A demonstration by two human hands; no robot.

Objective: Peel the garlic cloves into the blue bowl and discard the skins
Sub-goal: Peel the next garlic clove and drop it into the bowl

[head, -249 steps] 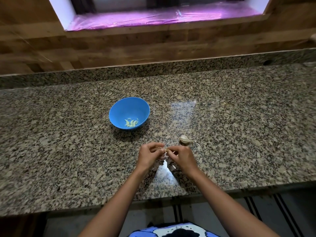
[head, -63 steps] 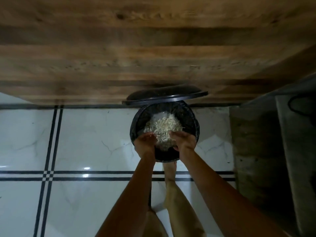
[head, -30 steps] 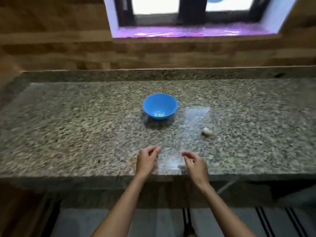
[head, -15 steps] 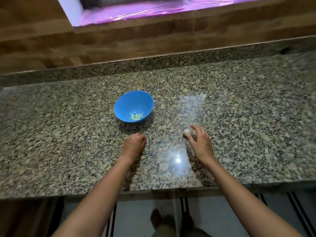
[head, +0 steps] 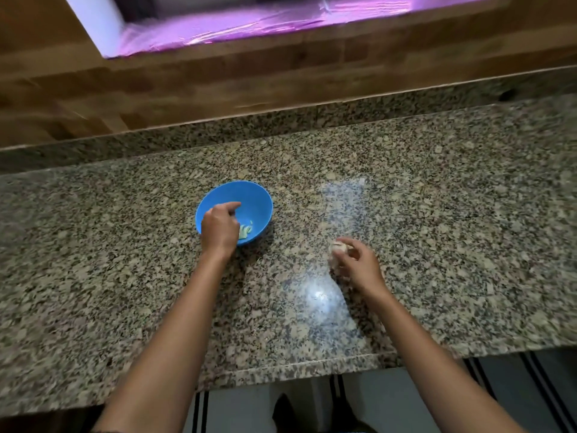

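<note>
The blue bowl (head: pixel 254 201) stands on the granite counter (head: pixel 125 276) with a few pale peeled cloves (head: pixel 246 230) at its bottom. My left hand (head: pixel 220 228) is over the bowl's near-left rim, index finger stretched across the inside and the other fingers curled downward. Whether it grips the rim is hidden by the hand's back. To the right of the bowl, my right hand (head: pixel 359 267) pinches the garlic bulb (head: pixel 338 246) with its fingertips, at or just above the counter.
A raised granite ledge (head: pixel 312 114) and a wooden wall run along the back. The counter's front edge (head: pixel 312 365) is near my body, with tiled floor and my feet below. A window sill with pink film (head: pixel 249 23) is above.
My left hand has moved forward from the counter onto the bowl. My right hand still holds the garlic bulb in about the same spot. Earlier, skins went into a black bin on the floor.
</note>
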